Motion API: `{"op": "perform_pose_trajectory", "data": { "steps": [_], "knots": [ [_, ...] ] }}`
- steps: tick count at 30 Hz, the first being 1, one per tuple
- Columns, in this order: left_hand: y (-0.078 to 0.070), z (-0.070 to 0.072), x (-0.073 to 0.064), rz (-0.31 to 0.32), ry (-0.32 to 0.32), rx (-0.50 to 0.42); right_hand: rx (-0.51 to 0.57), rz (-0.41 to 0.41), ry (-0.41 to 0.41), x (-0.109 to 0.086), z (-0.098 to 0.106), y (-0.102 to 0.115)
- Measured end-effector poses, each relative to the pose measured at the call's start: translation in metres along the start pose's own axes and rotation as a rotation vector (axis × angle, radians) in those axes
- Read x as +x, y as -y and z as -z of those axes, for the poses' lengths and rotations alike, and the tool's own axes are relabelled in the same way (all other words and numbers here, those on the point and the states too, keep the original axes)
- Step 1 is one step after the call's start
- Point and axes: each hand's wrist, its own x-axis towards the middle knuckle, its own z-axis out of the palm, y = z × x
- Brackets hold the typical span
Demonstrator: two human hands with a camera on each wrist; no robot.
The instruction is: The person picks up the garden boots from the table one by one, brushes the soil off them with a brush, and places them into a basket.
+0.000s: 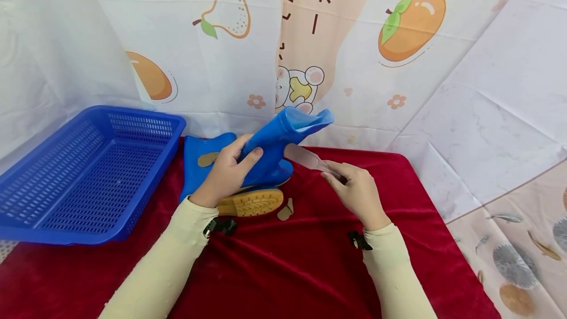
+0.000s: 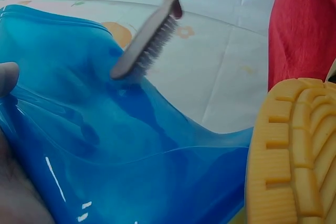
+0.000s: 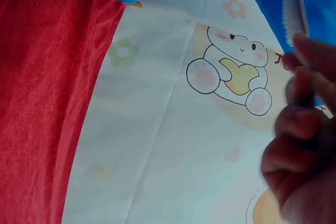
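Note:
A blue rain boot [image 1: 266,156] is held up at a tilt, its opening pointing up and right. My left hand [image 1: 228,169] grips its shaft, the thumb lying across the near side. In my right hand [image 1: 356,188] is a brush [image 1: 307,157], pinched by its handle. Seen in the left wrist view, the brush [image 2: 144,43] has its bristles against or very near the boot's upper side. A second blue boot [image 1: 193,171] lies behind my left hand, with a brown patch [image 1: 207,159] on it. Below the held boot shows a yellow treaded sole [image 1: 254,203]; which boot it belongs to is unclear.
A blue perforated plastic basket [image 1: 119,238] stands at the left. Small brown flat pieces [image 1: 285,210] lie on the red cloth [image 1: 283,270] beside the sole. Behind the table hangs a white curtain [image 1: 177,9] with printed fruit.

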Motion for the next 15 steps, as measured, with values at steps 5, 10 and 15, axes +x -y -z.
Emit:
{"op": "perform_pose_trajectory", "data": {
  "steps": [5, 10, 15],
  "knots": [
    [-0.0031, -0.0024, -0.0009, -0.022, 0.037, 0.0, 0.07, 0.154, -0.016, 0.0015, -0.0021, 0.0051],
    [-0.0062, -0.0055, -0.0008, -0.062, 0.08, 0.004, 0.057, 0.221, -0.057, 0.0027, -0.0032, 0.0099],
    [-0.0064, -0.0042, -0.0023, -0.036, 0.054, -0.009, -0.012, 0.169, -0.08, 0.0018, -0.0045, 0.0042]
  ]
}}
